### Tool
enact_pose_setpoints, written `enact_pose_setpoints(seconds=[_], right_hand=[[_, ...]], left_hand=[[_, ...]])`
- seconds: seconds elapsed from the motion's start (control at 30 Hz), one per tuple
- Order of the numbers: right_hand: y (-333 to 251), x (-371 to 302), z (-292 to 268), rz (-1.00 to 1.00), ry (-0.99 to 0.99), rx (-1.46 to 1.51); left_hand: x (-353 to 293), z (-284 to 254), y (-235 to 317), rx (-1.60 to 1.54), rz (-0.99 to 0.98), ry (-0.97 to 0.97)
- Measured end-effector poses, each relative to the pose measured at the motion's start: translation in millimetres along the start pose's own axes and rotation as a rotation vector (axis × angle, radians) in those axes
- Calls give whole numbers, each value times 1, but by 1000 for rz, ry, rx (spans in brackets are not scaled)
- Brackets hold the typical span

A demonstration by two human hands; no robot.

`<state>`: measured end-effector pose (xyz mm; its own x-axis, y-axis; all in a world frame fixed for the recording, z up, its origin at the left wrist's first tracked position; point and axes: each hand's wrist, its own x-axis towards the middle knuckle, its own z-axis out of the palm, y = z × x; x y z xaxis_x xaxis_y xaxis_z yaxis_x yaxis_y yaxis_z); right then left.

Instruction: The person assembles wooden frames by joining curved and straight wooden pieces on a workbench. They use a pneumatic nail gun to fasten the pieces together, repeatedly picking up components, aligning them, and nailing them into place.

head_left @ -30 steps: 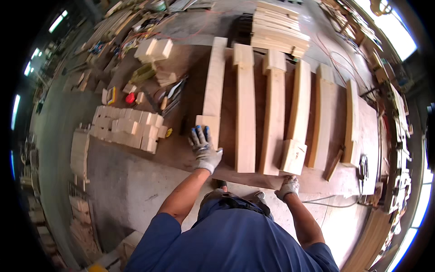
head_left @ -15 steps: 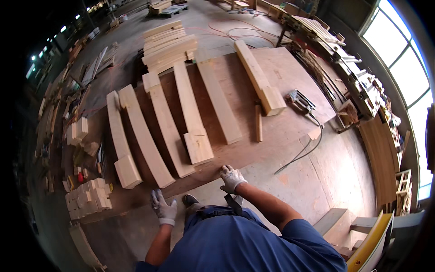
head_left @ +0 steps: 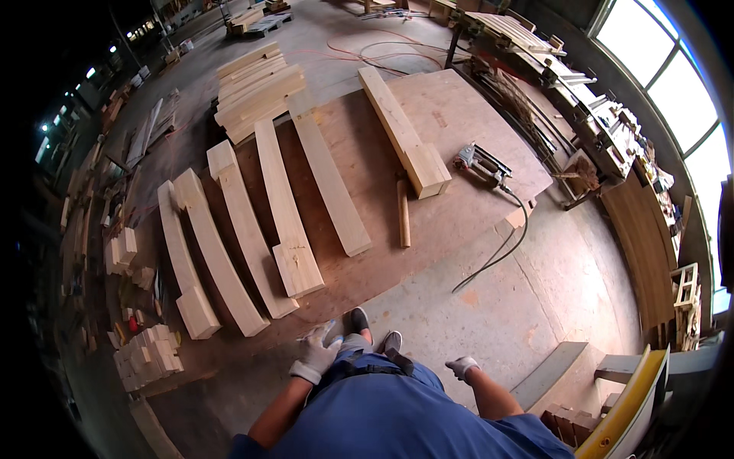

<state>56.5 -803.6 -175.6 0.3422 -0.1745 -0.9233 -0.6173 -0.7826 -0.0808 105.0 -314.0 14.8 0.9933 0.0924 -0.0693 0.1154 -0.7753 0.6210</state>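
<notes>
From where I stood, the person in the blue shirt (head_left: 378, 417) was at the near edge of a broad reddish-brown wooden tabletop (head_left: 459, 115). The left hand (head_left: 316, 356), in a pale grey work glove with blue on the fingertips, was loosely spread and gripped nothing; I could not tell whether it touched the tabletop's edge. The right hand (head_left: 462, 367), gloved too, hung out over the concrete floor (head_left: 428, 325), well apart from the tabletop; its fingers were too small in view to tell whether they were clenched or released.

Six long pale wooden beams (head_left: 287, 206) lay across the tabletop in a fanned row, apart from both hands. The second and third from the left had their near ends closest to the left hand. Several beams carried a thicker block at one end. Just beside the rightmost beam lay a slim brown wooden rod (head_left: 404, 218), and to the right of that a metal nail gun (head_left: 484, 164) trailing a dark hose (head_left: 523, 227). Small pale wooden blocks (head_left: 149, 356) were stacked at the tabletop's left end.
</notes>
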Motion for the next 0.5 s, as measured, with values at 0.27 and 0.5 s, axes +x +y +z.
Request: enact_pose_setpoints(seconds=[0.27, 0.5], right_hand=[[-25, -34, -8, 84, 102, 519], [-94, -37, -68, -107, 226, 444]], left_hand=[[108, 44, 37, -164, 278, -125], [163, 60, 61, -194, 404, -231]])
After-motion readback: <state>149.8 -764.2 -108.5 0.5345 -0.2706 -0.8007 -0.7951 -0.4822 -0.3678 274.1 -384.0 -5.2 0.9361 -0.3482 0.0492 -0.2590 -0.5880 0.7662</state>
